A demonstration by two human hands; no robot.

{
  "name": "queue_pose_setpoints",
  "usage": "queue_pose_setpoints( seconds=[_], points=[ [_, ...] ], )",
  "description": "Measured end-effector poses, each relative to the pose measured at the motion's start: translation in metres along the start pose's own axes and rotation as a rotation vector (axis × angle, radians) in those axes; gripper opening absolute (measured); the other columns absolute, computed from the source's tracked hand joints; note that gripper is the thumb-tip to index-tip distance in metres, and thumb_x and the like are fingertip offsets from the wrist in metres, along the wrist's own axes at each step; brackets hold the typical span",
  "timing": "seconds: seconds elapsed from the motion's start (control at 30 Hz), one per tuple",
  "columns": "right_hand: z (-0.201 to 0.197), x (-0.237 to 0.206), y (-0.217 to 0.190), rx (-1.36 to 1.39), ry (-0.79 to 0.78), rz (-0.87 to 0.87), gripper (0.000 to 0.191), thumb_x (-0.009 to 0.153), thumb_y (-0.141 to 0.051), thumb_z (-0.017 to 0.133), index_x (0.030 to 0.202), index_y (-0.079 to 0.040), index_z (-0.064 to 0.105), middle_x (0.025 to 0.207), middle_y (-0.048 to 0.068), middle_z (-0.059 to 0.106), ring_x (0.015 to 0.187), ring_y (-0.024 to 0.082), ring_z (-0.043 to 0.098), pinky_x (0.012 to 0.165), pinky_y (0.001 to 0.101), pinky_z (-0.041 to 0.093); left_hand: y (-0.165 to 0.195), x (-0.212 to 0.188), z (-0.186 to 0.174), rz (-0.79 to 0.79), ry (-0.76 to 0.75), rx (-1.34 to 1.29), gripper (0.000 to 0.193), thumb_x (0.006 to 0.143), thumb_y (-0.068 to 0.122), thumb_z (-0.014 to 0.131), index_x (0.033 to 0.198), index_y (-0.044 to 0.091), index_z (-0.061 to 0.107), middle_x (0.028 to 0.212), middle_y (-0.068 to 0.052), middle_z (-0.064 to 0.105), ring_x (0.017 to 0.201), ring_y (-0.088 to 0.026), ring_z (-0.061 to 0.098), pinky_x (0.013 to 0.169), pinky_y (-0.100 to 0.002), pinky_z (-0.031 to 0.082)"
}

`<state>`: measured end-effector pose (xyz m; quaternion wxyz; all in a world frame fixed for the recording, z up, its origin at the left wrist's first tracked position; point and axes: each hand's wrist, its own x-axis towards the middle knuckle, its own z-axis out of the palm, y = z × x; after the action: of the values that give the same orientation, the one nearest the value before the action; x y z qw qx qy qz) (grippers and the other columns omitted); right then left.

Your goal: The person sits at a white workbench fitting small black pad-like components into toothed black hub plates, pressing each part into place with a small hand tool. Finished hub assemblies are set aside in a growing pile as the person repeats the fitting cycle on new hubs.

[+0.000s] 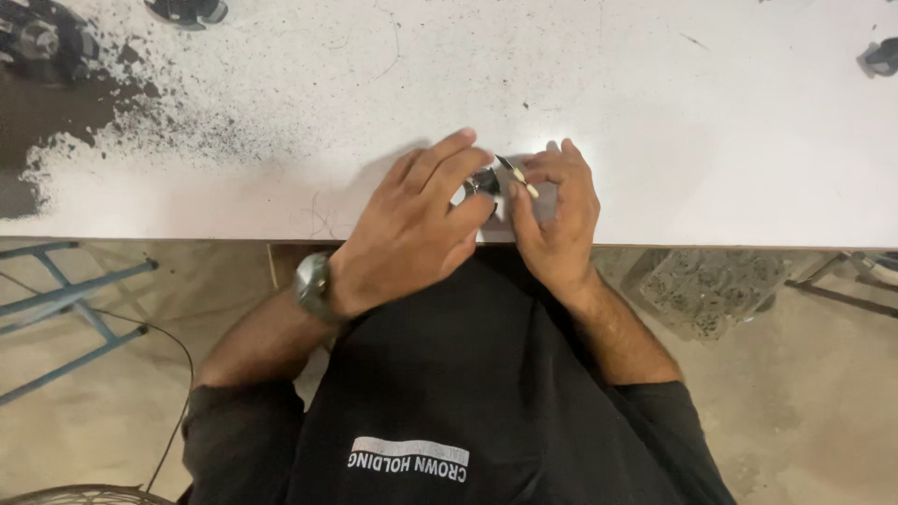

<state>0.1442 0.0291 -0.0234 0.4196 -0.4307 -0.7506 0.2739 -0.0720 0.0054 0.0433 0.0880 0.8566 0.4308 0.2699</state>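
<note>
L hand (pixel 412 234) sat at the table (pixel 655 112) edge, near 6 o'clock of the white top, fingers curled over a small dark metal part (pixel 483 181). Grip closed on that part, thumb under, index + middle on top; most of it hidden by my fingers so can't tell its exact shape. Wristwatch (pixel 313 285) on L wrist, just off the table edge.

R hand (pixel 557 215) right beside L, at its 3 o'clock, nearly touching. Grip pinched shut on a thin tool (pixel 516 175) w/ pale handle and dark tip, thumb + index holding it. Tool tilted, tip pointing to 10 o'clock, meeting the metal part btw both hands.

Dark powder patch (pixel 84 112) spread over the table's 9–10 o'clock corner, well apart from hands. Dark object (pixel 42 42) at far 10 o'clock, another dark piece (pixel 187 9) at 11, small dark item (pixel 881 58) at 2 o'clock edge. Blue metal frame (pixel 65 309) on floor at 8 o'clock. Grey patterned block (pixel 711 285) under the table at 4 o'clock.
</note>
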Motion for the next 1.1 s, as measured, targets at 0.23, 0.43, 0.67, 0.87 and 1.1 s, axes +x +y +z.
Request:
queue_pose_setpoints(
  seconds=[0.23, 0.43, 0.67, 0.87, 1.1],
  points=[
    [0.012, -0.020, -0.001, -0.044, -0.001, -0.049, 0.031, 0.090, 0.002, 0.075, 0.114, -0.004, 0.056, 0.110, 0.011, 0.070, 0.110, 0.028, 0.068, 0.123, 0.0587, 0.036, -0.020, -0.009, 0.041, -0.332, -0.001, -0.236, 0.025, 0.085, 0.011, 0.080, 0.102, 0.001, 0.065, 0.134, -0.019, 0.057, 0.123, -0.037, 0.058, 0.099, -0.046, 0.051],
    [0.022, -0.017, -0.001, -0.209, -0.009, -0.160, 0.033, 0.087, 0.003, 0.080, 0.112, -0.006, 0.059, 0.108, 0.011, 0.069, 0.109, 0.028, 0.066, 0.122, 0.0566, 0.034, -0.012, -0.018, 0.050, -0.392, 0.173, -0.188, 0.022, 0.087, 0.007, 0.081, 0.105, 0.005, 0.068, 0.134, -0.013, 0.061, 0.123, -0.033, 0.060, 0.102, -0.045, 0.052],
    [0.014, -0.003, -0.003, -0.216, -0.070, -0.220, 0.029, 0.086, 0.002, 0.082, 0.109, -0.008, 0.066, 0.101, 0.007, 0.067, 0.103, 0.026, 0.069, 0.116, 0.0550, 0.047, -0.010, -0.025, 0.061, -0.419, 0.256, -0.225, 0.023, 0.086, 0.005, 0.082, 0.105, 0.006, 0.068, 0.135, -0.010, 0.060, 0.124, -0.032, 0.059, 0.103, -0.044, 0.052],
    [0.004, 0.008, -0.007, -0.160, -0.145, -0.160, 0.024, 0.084, -0.001, 0.081, 0.103, -0.006, 0.066, 0.100, 0.007, 0.071, 0.100, 0.027, 0.070, 0.109, 0.0509, 0.054, -0.005, -0.022, 0.060, -0.411, 0.240, -0.214, 0.022, 0.081, 0.006, 0.082, 0.098, 0.007, 0.069, 0.135, -0.011, 0.059, 0.123, -0.032, 0.059, 0.100, -0.045, 0.050],
    [0.003, 0.009, -0.007, -0.133, -0.165, -0.122, 0.024, 0.085, -0.001, 0.081, 0.103, -0.008, 0.066, 0.098, 0.005, 0.070, 0.096, 0.025, 0.070, 0.110, 0.0505, 0.055, -0.006, -0.023, 0.072, -0.427, 0.263, -0.206, 0.019, 0.087, 0.005, 0.081, 0.100, 0.007, 0.069, 0.138, -0.010, 0.059, 0.126, -0.031, 0.058, 0.103, -0.045, 0.050]
  ],
)
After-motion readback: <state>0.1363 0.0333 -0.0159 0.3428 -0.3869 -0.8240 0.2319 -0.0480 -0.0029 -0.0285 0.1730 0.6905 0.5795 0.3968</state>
